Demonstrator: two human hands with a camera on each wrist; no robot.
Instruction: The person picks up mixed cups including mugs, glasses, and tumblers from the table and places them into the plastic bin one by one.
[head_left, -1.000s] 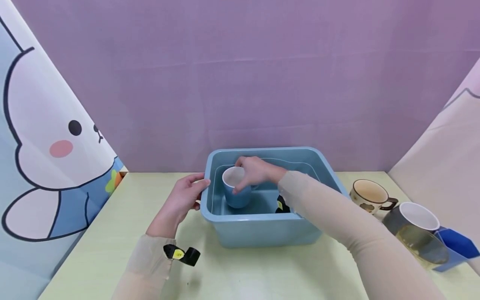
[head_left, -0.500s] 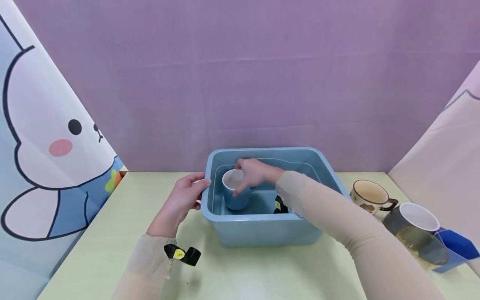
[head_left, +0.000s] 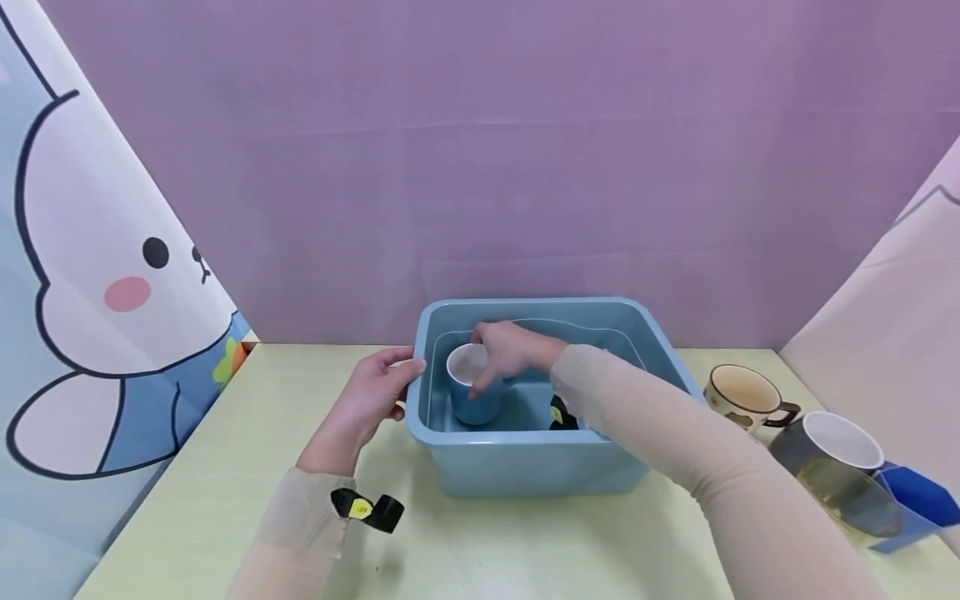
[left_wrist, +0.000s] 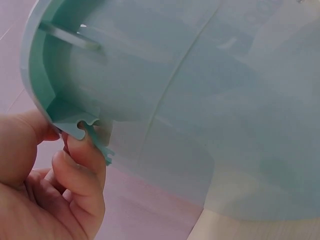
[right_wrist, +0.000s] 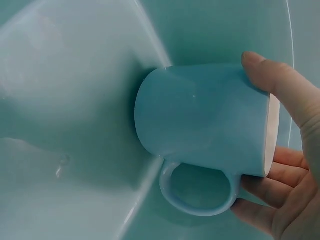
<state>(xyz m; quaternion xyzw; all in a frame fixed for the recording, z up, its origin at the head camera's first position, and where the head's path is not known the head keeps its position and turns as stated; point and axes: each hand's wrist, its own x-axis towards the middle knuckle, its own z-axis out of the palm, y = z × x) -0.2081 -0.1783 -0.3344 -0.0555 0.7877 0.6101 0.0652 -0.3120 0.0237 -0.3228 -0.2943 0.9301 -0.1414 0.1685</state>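
A light blue plastic basin [head_left: 536, 468] stands on the table near the purple backdrop. My left hand [head_left: 369, 393] pinches its left rim, thumb on top and fingers curled beneath, as the left wrist view shows from below. Inside the basin, toward its left wall, is a blue mug [head_left: 474, 403] with a white interior. My right hand [head_left: 508, 348] reaches over the front rim and grips this mug at its mouth. In the right wrist view the mug's handle [right_wrist: 200, 212] shows, with the thumb [right_wrist: 267, 75] on one side and fingers on the other; its base is close to the basin floor.
Right of the basin stand a cream mug [head_left: 738, 393] with a brown handle, a dark grey mug [head_left: 802, 446] with a white inside, a clear yellowish cup [head_left: 851, 500] and a blue angular cup [head_left: 918, 500]. Purple cloth [head_left: 480, 167] hangs behind the table [head_left: 480, 550].
The blue mug and my right hand have sunk slightly lower in the basin. My left hand keeps its hold on the rim, and the head view has shifted a little.
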